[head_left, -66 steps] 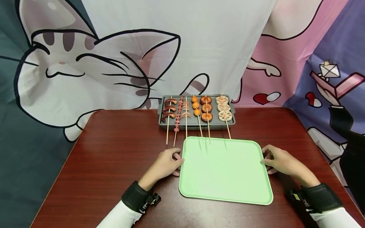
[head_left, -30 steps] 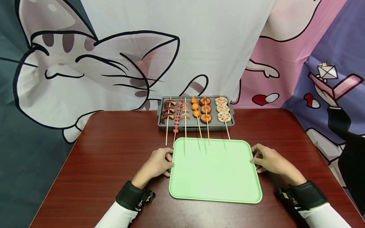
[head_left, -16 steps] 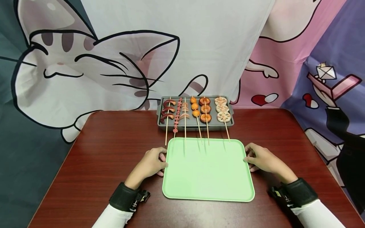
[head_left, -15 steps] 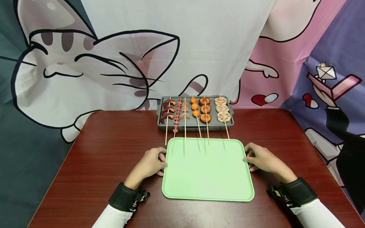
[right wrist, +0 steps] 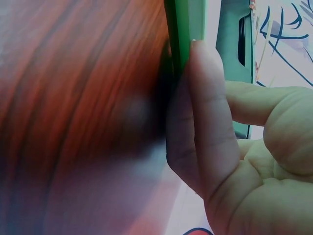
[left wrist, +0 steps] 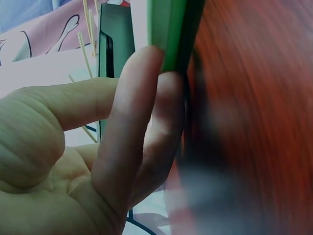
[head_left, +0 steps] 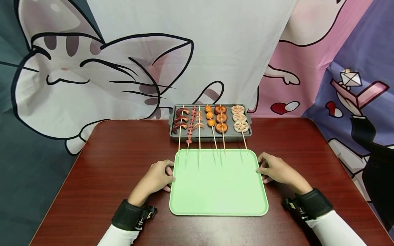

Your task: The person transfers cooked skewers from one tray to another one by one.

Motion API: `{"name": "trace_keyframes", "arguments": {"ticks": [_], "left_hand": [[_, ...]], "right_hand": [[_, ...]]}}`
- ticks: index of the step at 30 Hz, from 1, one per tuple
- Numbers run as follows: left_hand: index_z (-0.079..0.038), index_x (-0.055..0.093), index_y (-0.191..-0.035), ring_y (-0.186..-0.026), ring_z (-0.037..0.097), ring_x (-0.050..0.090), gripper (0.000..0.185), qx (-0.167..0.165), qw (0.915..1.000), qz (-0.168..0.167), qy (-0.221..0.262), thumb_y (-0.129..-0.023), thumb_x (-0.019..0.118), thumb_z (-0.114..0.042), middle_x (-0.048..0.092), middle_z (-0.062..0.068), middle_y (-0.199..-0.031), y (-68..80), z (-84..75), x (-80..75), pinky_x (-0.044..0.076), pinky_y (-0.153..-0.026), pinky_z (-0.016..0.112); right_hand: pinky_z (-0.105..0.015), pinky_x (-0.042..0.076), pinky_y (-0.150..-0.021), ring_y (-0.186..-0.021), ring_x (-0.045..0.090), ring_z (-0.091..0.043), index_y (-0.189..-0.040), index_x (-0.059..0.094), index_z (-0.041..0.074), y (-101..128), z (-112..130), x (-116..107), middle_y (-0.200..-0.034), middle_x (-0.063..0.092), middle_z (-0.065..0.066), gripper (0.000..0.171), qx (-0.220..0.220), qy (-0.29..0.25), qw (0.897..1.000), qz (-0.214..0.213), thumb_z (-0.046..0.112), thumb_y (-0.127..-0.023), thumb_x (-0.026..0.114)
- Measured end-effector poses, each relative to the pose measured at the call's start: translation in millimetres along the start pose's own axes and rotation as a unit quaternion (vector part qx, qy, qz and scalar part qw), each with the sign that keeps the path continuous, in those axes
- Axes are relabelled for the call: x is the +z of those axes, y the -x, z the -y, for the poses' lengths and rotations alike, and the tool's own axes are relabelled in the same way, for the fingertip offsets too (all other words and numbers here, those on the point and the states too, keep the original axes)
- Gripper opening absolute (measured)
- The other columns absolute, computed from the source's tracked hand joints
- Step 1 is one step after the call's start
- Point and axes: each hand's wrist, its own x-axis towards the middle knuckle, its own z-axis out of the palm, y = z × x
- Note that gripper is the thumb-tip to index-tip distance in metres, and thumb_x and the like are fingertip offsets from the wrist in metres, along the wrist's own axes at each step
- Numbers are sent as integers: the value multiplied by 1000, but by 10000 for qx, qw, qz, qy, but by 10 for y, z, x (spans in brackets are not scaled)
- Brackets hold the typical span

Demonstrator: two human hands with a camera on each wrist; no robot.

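A light green rectangular tray (head_left: 219, 184) lies across the front middle of the table, in front of the grill pan. My left hand (head_left: 157, 177) holds its left edge, thumb at the rim and the other fingers bent beside it. At the opposite edge my right hand (head_left: 274, 168) grips the rim in the same way. In the left wrist view a fingertip (left wrist: 146, 68) presses the tray's green side (left wrist: 166, 29), with another finger lower by the table. The right wrist view shows a fingertip (right wrist: 203, 58) against the tray's edge (right wrist: 188, 24).
Behind the tray stands a dark grey grill pan (head_left: 232, 136) bearing several food skewers, among them sausage pieces (head_left: 181, 119), orange balls (head_left: 210, 115), mushroom caps (head_left: 221, 118) and lotus root slices (head_left: 239, 118). Their sticks (head_left: 223, 145) reach out over the tray's far edge. A cartoon curtain (head_left: 234, 51) hangs behind the brown table (head_left: 123, 143).
Both hands have moved the tray leftward across the table, and its slight slant has straightened. The grill pan and skewers have stayed in place.
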Motion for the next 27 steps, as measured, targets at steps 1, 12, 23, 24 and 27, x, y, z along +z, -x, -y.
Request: {"name": "trace_keyframes", "arguments": {"ticks": [1, 12, 23, 24, 27], "left_hand": [[11, 59, -130, -49, 20, 65, 45, -6, 10000, -11, -5, -87, 71, 9, 58, 14, -89, 2, 4, -9, 63, -49, 34], [11, 57, -133, -52, 20, 65, 47, -42, 9999, -45, -82, -88, 70, 8, 59, 15, -90, 5, 37, -76, 63, -51, 34], [10, 57, -136, -55, 20, 64, 48, -91, 9999, -123, -23, -89, 69, 7, 59, 15, -91, -13, 84, -102, 63, -51, 34], [10, 56, -136, -55, 20, 64, 49, -102, 9999, -124, -7, -89, 69, 6, 60, 15, -92, -13, 85, -104, 63, -51, 34], [9, 56, -137, -56, 21, 64, 49, -136, 9998, -107, 20, -90, 69, 6, 59, 15, -92, -15, 94, -109, 63, -52, 34]], "right_hand": [[-33, 64, -55, -62, 67, -20, -119, 50, -6, -13, 6, 4, -88, 62, -14, 31, -7, 17, 10000, 1, 3, -97, 69], [-34, 65, -56, -61, 67, -19, -119, 51, -7, -119, 51, 29, -87, 62, -15, 30, -41, 34, 10000, -5, 1, -97, 68], [-36, 64, -54, -59, 68, -19, -118, 51, -7, -172, 56, 42, -84, 63, -15, 28, -113, -54, 9999, -77, 0, -96, 67], [-36, 64, -54, -59, 68, -19, -118, 51, -7, -175, 55, 42, -84, 63, -15, 28, -119, -51, 9999, -75, 0, -96, 67], [-35, 64, -54, -59, 68, -19, -118, 51, -7, -182, 57, 44, -84, 63, -14, 28, -91, -20, 9999, -73, 0, -96, 67]]}}
